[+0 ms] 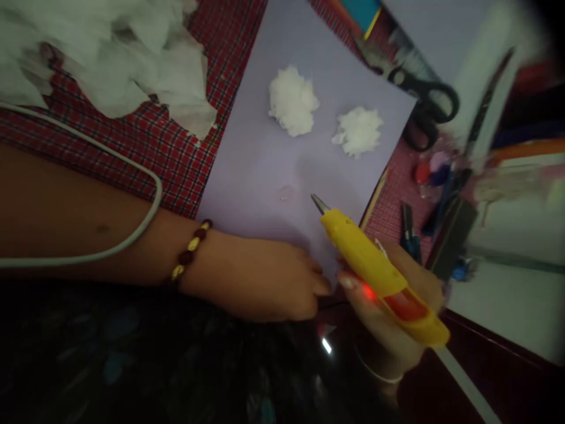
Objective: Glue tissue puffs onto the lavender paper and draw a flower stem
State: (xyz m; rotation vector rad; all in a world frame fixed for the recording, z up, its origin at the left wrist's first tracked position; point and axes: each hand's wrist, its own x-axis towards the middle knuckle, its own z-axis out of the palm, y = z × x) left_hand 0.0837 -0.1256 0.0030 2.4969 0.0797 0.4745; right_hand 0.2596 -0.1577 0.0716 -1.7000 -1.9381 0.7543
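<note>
My right hand (384, 318) is closed round a yellow hot glue gun (362, 247), whose small red light glows. A glue stick (463, 383) sticks out of its back end. Its metal nozzle points at a lilac sheet of paper (251, 159), just right of a clear blob of glue (286, 193). Two fluffy white tufts (293, 101) sit apart on the sheet's upper part. My left hand (269, 280), with a beaded bracelet at the wrist, lies along the sheet's near edge. Its fingers are folded in, and whatever is under them is hidden.
Crumpled white tissue-like pieces (132, 53) cover the red checked cloth (176, 159) at upper left. A white cord (150, 171) loops over my left forearm. Black-handled scissors (424, 97) lie at the sheet's right corner, with small craft items (435, 168) beyond.
</note>
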